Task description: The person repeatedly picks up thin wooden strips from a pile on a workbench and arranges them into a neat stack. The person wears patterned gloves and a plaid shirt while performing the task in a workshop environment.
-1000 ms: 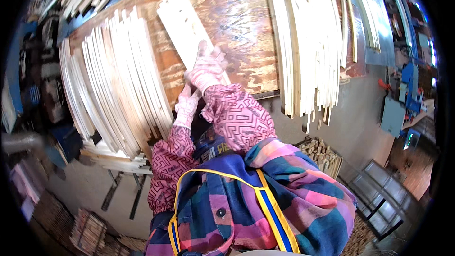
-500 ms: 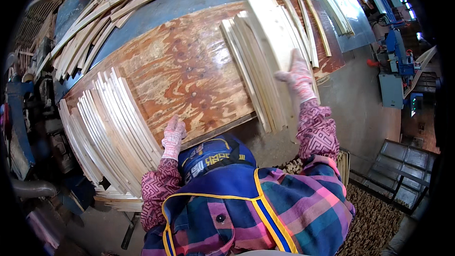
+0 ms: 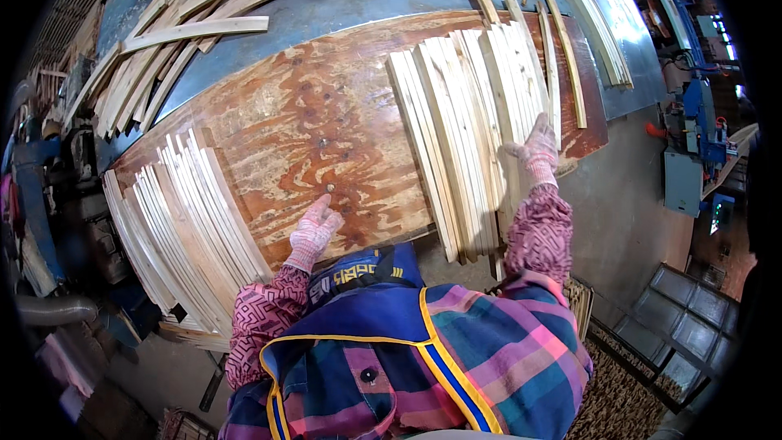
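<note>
My right hand (image 3: 539, 151), in a pale knitted glove, rests at the right side of a row of wooden strips (image 3: 456, 138). Its thumb is apart from its stretched fingers, and it grips nothing I can see. The strips lie side by side, their near ends jutting past the edge of the plywood board (image 3: 342, 126). My left hand (image 3: 316, 226), gloved alike, is over the board's near edge, fingers extended and holding nothing. To its left lies another row of wooden strips (image 3: 191, 220), also overhanging the near edge.
A loose heap of strips (image 3: 195, 12) lies on the blue-grey metal table (image 3: 350, 4) at the far left. Single strips (image 3: 566, 61) lie on the board's right end, and a stack (image 3: 599, 24) sits beyond. Blue machinery (image 3: 692, 122) stands at right.
The pale wood under my right hand has come down and now lies spread among the strips. My left hand has moved slightly forward. At far left, another person's hand has left view; a strip lies across the heap.
</note>
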The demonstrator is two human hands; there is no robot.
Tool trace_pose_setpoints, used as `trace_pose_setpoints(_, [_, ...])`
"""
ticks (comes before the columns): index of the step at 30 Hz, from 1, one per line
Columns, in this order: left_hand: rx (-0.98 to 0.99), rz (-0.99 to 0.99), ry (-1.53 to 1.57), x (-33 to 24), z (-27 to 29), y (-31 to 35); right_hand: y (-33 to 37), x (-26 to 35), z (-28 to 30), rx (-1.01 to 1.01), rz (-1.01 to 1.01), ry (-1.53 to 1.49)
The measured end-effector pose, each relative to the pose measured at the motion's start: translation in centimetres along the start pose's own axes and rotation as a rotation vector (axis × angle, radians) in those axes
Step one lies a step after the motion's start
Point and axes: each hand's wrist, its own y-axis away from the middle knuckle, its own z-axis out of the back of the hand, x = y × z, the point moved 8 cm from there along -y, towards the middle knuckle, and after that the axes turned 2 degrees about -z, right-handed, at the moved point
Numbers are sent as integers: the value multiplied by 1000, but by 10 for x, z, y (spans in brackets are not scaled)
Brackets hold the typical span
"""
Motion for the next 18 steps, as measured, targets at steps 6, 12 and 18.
trace_pose_setpoints(6, [-67,-111,-244,-34,24,-23,-9,28,29,-22,148,177])
trace_pose_setpoints(12, [-250,-139,-21,-76,94,-78,-12,298,65,-163,800,-776])
trace_pose_setpoints(18, [-424,-249,185,-106,150,-85,59,622,28,-128,1008,-182])
